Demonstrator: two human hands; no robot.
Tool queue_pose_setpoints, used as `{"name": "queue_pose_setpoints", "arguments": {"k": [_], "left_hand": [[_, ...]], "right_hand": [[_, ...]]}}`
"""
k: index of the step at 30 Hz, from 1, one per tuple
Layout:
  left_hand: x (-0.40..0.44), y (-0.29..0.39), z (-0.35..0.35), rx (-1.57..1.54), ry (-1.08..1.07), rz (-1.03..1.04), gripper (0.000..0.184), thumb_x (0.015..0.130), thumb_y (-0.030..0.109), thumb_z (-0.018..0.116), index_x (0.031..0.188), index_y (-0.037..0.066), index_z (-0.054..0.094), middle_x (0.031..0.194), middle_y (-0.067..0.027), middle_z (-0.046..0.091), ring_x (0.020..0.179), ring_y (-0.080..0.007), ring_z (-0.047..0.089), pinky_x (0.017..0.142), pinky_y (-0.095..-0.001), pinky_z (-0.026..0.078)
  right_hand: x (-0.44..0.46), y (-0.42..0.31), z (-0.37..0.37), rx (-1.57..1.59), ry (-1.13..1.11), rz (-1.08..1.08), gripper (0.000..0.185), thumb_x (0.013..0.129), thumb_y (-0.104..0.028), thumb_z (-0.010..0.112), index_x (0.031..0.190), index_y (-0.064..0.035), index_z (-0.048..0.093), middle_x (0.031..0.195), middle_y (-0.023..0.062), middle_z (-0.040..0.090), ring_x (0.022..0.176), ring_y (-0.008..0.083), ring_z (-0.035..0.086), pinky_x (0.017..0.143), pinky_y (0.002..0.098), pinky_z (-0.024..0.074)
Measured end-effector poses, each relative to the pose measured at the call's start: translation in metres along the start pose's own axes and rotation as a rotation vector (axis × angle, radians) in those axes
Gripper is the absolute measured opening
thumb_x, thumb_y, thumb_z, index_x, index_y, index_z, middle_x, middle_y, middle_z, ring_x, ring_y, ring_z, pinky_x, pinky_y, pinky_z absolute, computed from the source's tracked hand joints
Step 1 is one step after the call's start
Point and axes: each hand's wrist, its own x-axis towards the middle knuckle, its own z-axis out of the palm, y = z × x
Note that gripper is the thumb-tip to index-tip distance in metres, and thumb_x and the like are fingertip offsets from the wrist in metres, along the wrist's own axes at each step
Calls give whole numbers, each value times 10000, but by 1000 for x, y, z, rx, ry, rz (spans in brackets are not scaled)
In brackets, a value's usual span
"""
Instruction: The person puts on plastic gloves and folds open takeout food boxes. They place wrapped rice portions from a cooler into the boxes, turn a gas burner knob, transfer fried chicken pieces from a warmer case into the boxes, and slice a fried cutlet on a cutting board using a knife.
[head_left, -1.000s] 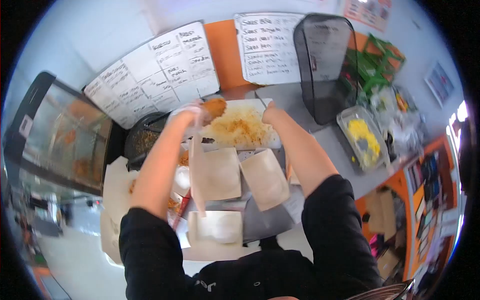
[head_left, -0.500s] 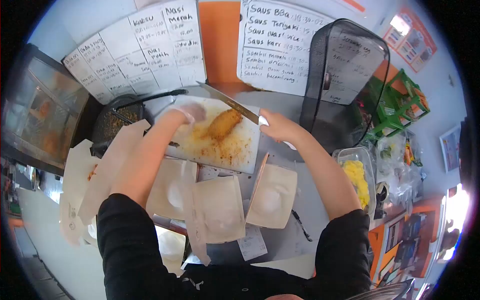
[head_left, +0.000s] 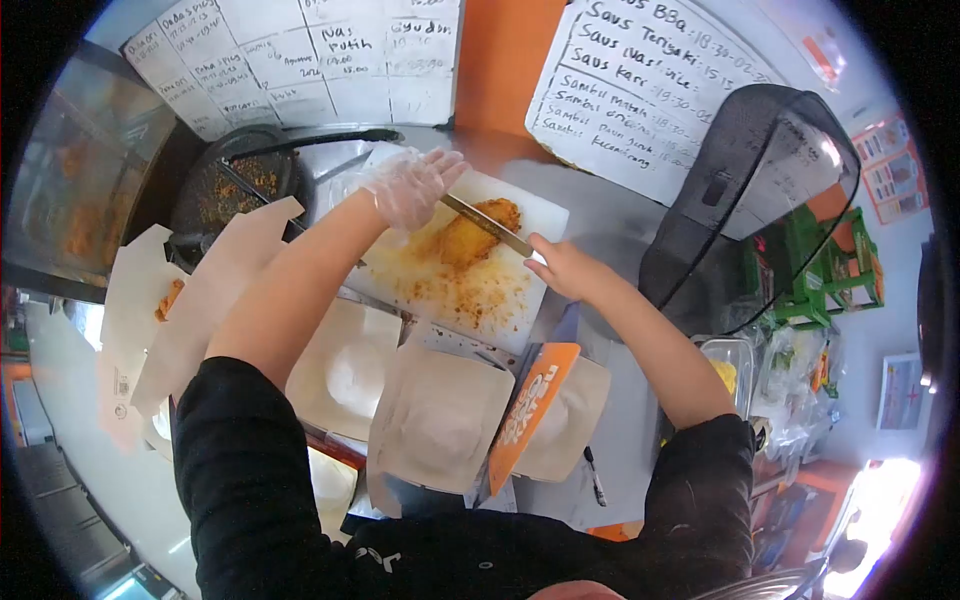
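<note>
My right hand (head_left: pixel 563 268) is closed round the white handle of a long knife (head_left: pixel 487 224). The blade lies across a golden-brown fried piece (head_left: pixel 465 240) on the white cutting board (head_left: pixel 545 218). My left hand (head_left: pixel 412 186), in a clear plastic glove, is spread near the blade's far end, above the board's upper left part; whether it touches the blade I cannot tell. Brown crumbs and grease cover the board around the piece.
Open paper boxes (head_left: pixel 440 420) holding white mounds stand in front of the board, one with an orange lid (head_left: pixel 530 415). A dark pan (head_left: pixel 240 190) is at the left. A black mesh basket (head_left: pixel 740 180), a tub of yellow food (head_left: pixel 728 375) and a pen (head_left: pixel 595 475) are at the right.
The knife has come down across the fried piece. My gloved left hand has moved from beside the piece to near the blade's end. The view has shifted, and an orange lid now shows.
</note>
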Motion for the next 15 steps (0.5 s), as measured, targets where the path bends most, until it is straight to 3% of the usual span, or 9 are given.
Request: {"name": "queue_pose_setpoints", "arguments": {"k": [4, 8, 10, 11, 13, 15], "left_hand": [[10, -2, 66, 82, 126, -55, 706, 727, 51, 476, 1390, 46, 235, 1432, -130, 294, 1330, -299, 274, 1048, -470, 283], [14, 4, 30, -15, 34, -64, 702, 738, 46, 471, 1398, 91, 236, 1447, -110, 270, 1337, -292, 258, 1058, -473, 277], [21, 0, 4, -5, -258, -72, 682, 752, 19, 447, 1396, 115, 247, 1453, -99, 260, 1345, -276, 244, 1059, -476, 276], [16, -2, -20, 14, -243, -81, 682, 752, 19, 447, 1396, 115, 247, 1453, -99, 260, 1345, -276, 244, 1059, -476, 276], [3, 6, -46, 5, 47, -60, 665, 759, -7, 422, 1392, 114, 259, 1444, -96, 282, 1341, -264, 255, 1055, -475, 281], [12, 5, -38, 28, 128, -25, 664, 755, -18, 417, 1388, 115, 267, 1439, -93, 292, 1339, -259, 262, 1050, -469, 291]], "right_hand": [[12, 22, 32, 4, 83, -136, 248, 905, -245, 491, 1041, -75, 371, 708, 255, 560, 721, 466, 548, 623, 499, 431], [11, 15, 15, 65, 87, -117, 250, 909, -258, 490, 1033, -73, 377, 702, 249, 557, 706, 460, 541, 629, 489, 425], [9, 9, -2, 41, 104, -148, 248, 909, -262, 492, 1025, -70, 384, 698, 247, 555, 701, 454, 540, 627, 484, 421], [2, -1, -11, 71, 102, -121, 238, 909, -260, 492, 1013, -70, 394, 694, 248, 554, 693, 447, 540, 622, 479, 418], [-11, -5, -15, 130, 153, -98, 213, 910, -255, 490, 983, -69, 417, 687, 251, 551, 675, 443, 541, 599, 476, 405], [-16, 5, -22, 111, 145, -55, 231, 911, -265, 482, 1021, -78, 403, 743, 258, 568, 724, 455, 551, 626, 492, 417]]}}
